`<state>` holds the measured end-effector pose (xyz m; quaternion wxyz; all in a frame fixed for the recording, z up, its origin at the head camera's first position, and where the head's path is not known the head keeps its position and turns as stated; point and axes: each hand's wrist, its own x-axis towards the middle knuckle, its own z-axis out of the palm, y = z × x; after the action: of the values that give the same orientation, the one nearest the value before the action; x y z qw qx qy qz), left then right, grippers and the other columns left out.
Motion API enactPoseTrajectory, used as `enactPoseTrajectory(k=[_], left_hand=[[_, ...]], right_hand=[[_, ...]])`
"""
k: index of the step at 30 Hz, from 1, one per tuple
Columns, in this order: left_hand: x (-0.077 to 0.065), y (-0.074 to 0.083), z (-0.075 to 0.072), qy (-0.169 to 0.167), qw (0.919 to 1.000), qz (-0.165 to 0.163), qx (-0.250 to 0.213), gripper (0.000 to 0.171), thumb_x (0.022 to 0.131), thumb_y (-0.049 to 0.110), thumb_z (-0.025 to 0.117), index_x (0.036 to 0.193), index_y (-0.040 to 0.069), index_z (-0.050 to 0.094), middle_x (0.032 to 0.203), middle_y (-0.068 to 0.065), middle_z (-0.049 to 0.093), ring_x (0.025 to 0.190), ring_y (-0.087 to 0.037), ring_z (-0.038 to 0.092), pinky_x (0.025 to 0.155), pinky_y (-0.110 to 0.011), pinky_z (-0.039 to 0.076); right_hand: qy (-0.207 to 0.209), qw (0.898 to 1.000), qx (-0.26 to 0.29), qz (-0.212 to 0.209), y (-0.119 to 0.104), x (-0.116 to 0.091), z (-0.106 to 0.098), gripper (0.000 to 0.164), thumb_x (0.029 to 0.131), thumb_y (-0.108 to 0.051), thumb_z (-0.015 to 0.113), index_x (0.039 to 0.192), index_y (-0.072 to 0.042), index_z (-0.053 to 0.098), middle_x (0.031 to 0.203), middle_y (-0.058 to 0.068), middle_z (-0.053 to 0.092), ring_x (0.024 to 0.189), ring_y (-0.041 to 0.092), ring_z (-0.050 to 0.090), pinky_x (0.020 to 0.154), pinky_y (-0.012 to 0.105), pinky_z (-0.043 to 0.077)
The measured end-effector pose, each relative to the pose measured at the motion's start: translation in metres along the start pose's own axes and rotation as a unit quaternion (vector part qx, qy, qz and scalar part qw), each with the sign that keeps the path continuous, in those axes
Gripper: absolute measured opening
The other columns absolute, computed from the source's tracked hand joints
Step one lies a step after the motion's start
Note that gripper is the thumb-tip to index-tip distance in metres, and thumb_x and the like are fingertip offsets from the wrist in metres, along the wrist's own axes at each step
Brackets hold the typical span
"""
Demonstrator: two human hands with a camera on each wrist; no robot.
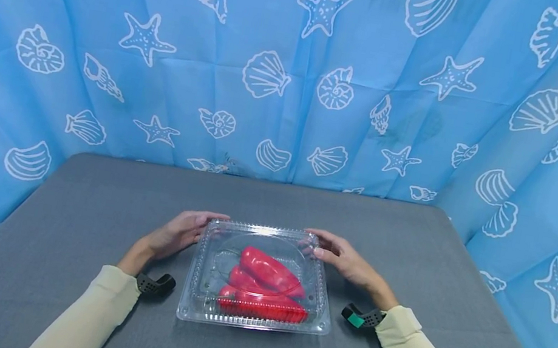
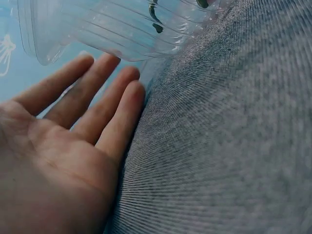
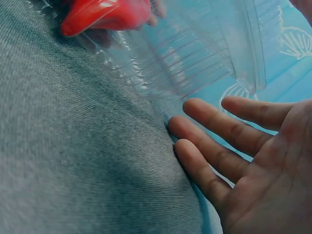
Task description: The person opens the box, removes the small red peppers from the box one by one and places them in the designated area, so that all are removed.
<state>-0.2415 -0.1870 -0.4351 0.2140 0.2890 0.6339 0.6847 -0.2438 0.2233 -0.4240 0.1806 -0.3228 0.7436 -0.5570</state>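
Note:
A clear plastic clamshell container (image 1: 254,322) sits on the grey cloth in front of me, its see-through lid lying over it. Inside are several red peppers (image 1: 271,271) with thin green stems; a red pepper (image 3: 107,17) also shows through the wall in the right wrist view. My left hand (image 1: 180,232) is at the container's far left corner, fingers nearly straight and spread. At the far right corner is my right hand (image 1: 344,260), its fingers also extended, lightly bent. Both hands' fingertips lie at or very close to the plastic; exact contact is hard to tell.
A grey cloth-covered table (image 1: 274,204) extends around the container. Behind and beside it hangs a blue curtain (image 1: 288,120) with white shells and starfish. Each wrist wears a black band (image 1: 156,284), the right one with a green patch.

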Motion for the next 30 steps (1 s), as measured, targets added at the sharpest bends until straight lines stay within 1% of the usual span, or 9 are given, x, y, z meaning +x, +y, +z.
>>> enactPoseTrajectory(k=[3, 5, 7, 10, 13, 16, 20, 25, 30], left_hand=[[-0.001, -0.002, -0.001, -0.026, 0.9992, 0.005, -0.028, 0.068, 0.106, 0.032, 0.045, 0.150, -0.017, 0.029, 0.150, -0.027, 0.047, 0.133, -0.019, 0.054, 0.112, -0.033, 0.042], [-0.001, -0.003, -0.001, -0.034, 0.9985, -0.002, -0.042, 0.068, 0.104, 0.031, 0.051, 0.149, -0.017, 0.031, 0.144, -0.020, 0.055, 0.130, -0.020, 0.056, 0.111, -0.034, 0.043], [-0.001, -0.002, 0.000, -0.033, 0.9983, -0.014, -0.047, 0.068, 0.102, 0.031, 0.056, 0.147, -0.016, 0.036, 0.138, -0.014, 0.060, 0.128, -0.020, 0.057, 0.110, -0.033, 0.044], [-0.001, -0.001, 0.001, -0.023, 0.9982, -0.036, -0.043, 0.066, 0.099, 0.030, 0.061, 0.144, -0.015, 0.042, 0.132, -0.008, 0.063, 0.125, -0.020, 0.059, 0.109, -0.032, 0.046], [-0.001, 0.000, 0.001, -0.021, 0.9982, -0.041, -0.037, 0.064, 0.099, 0.028, 0.062, 0.143, -0.015, 0.044, 0.135, -0.013, 0.063, 0.126, -0.020, 0.059, 0.110, -0.034, 0.045], [-0.001, -0.001, 0.001, -0.023, 0.9984, -0.034, -0.038, 0.063, 0.100, 0.028, 0.061, 0.143, -0.015, 0.043, 0.140, -0.018, 0.060, 0.129, -0.021, 0.058, 0.110, -0.036, 0.045], [-0.001, -0.004, 0.000, -0.017, 0.9987, -0.027, -0.040, 0.060, 0.102, 0.026, 0.059, 0.142, -0.016, 0.044, 0.140, -0.020, 0.059, 0.128, -0.023, 0.059, 0.109, -0.037, 0.047], [-0.001, -0.006, -0.001, -0.012, 0.9980, -0.018, -0.059, 0.056, 0.104, 0.023, 0.056, 0.143, -0.015, 0.043, 0.141, -0.021, 0.058, 0.130, -0.025, 0.057, 0.109, -0.038, 0.046], [-0.002, -0.007, -0.002, -0.030, 0.9953, 0.000, -0.092, 0.050, 0.107, 0.018, 0.049, 0.145, -0.014, 0.043, 0.142, -0.020, 0.058, 0.133, -0.025, 0.056, 0.110, -0.041, 0.043]], right_hand=[[-0.004, 1.000, 0.011, 0.001, 0.001, 0.001, 0.001, 0.061, 0.101, -0.020, 0.057, 0.151, 0.009, 0.035, 0.140, 0.032, 0.053, 0.119, 0.019, 0.064, 0.101, 0.033, 0.052], [-0.005, 1.000, 0.015, 0.000, 0.001, 0.001, 0.001, 0.062, 0.101, -0.021, 0.058, 0.150, 0.010, 0.036, 0.140, 0.032, 0.053, 0.119, 0.019, 0.064, 0.101, 0.033, 0.052], [-0.005, 1.000, 0.018, -0.001, 0.001, 0.001, 0.001, 0.061, 0.101, -0.022, 0.057, 0.148, 0.011, 0.037, 0.139, 0.033, 0.054, 0.120, 0.026, 0.063, 0.100, 0.033, 0.052], [-0.007, 1.000, 0.024, 0.000, 0.001, 0.001, 0.002, 0.060, 0.102, -0.023, 0.056, 0.146, 0.014, 0.038, 0.138, 0.034, 0.054, 0.121, 0.040, 0.060, 0.100, 0.035, 0.053], [-0.006, 1.000, 0.025, 0.006, 0.001, 0.001, 0.003, 0.057, 0.103, -0.023, 0.054, 0.145, 0.014, 0.040, 0.136, 0.034, 0.055, 0.120, 0.048, 0.058, 0.100, 0.036, 0.053], [-0.001, 1.000, 0.026, 0.013, 0.002, 0.002, 0.004, 0.055, 0.104, -0.024, 0.051, 0.144, 0.012, 0.043, 0.134, 0.034, 0.057, 0.119, 0.046, 0.060, 0.100, 0.035, 0.053], [0.013, 0.999, 0.036, 0.019, 0.004, 0.002, 0.006, 0.053, 0.105, -0.025, 0.050, 0.142, 0.012, 0.046, 0.132, 0.033, 0.059, 0.117, 0.042, 0.063, 0.100, 0.034, 0.053], [0.040, 0.998, 0.035, 0.032, 0.006, 0.002, 0.009, 0.049, 0.105, -0.024, 0.048, 0.139, 0.012, 0.051, 0.128, 0.032, 0.062, 0.115, 0.040, 0.065, 0.098, 0.033, 0.053], [0.052, 0.998, 0.030, 0.033, 0.006, 0.003, 0.011, 0.050, 0.105, -0.025, 0.046, 0.137, 0.012, 0.052, 0.130, 0.032, 0.061, 0.115, 0.041, 0.065, 0.100, 0.031, 0.051]])
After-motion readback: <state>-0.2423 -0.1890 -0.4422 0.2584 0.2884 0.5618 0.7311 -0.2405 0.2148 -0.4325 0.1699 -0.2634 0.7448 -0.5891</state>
